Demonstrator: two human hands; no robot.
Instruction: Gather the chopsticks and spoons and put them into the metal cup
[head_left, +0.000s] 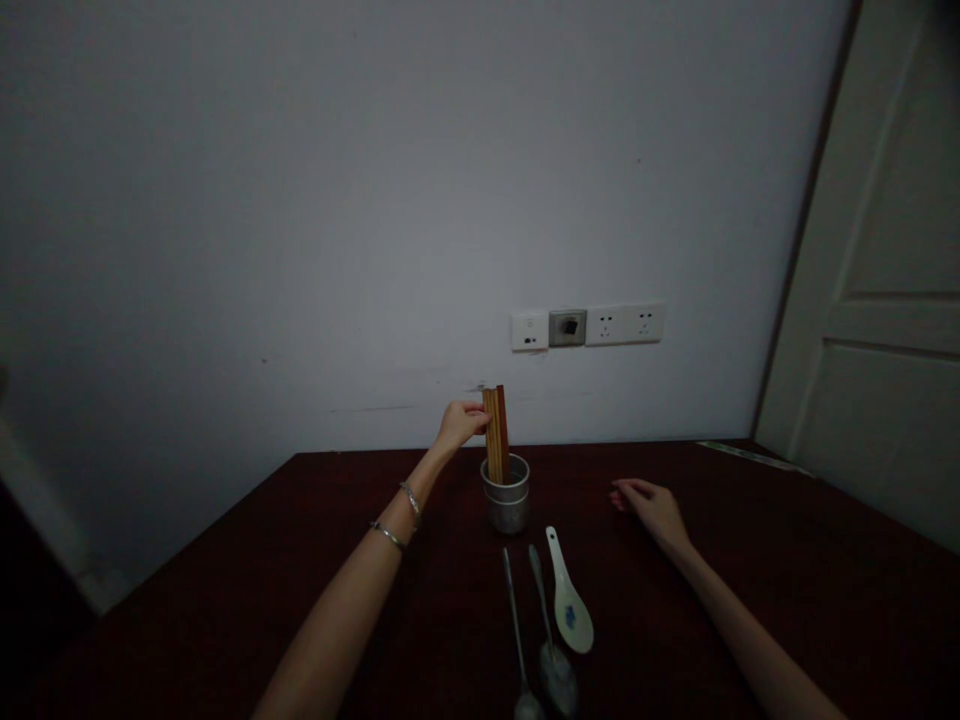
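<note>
A bundle of wooden chopsticks [496,435] stands upright in a round metal cup [508,510], with the lower ends hidden inside it. My left hand [463,424] has its fingers closed on the upper part of the bundle from the left side. To the right, my right hand [651,508] rests by the tabletop, fingers curled together and nothing visible in them. In front of the cup lie a white ceramic spoon [571,605] with a blue mark, a metal spoon [556,675] and a thin long-handled metal spoon [514,610], their handles pointing toward the cup.
The dark red table [427,620] reaches back to a pale wall [375,250]. Sockets and a switch [587,326] are set in the wall behind the cup. A panelled door [877,300] stands at the right, and a flat strip [754,457] lies along the back right table edge.
</note>
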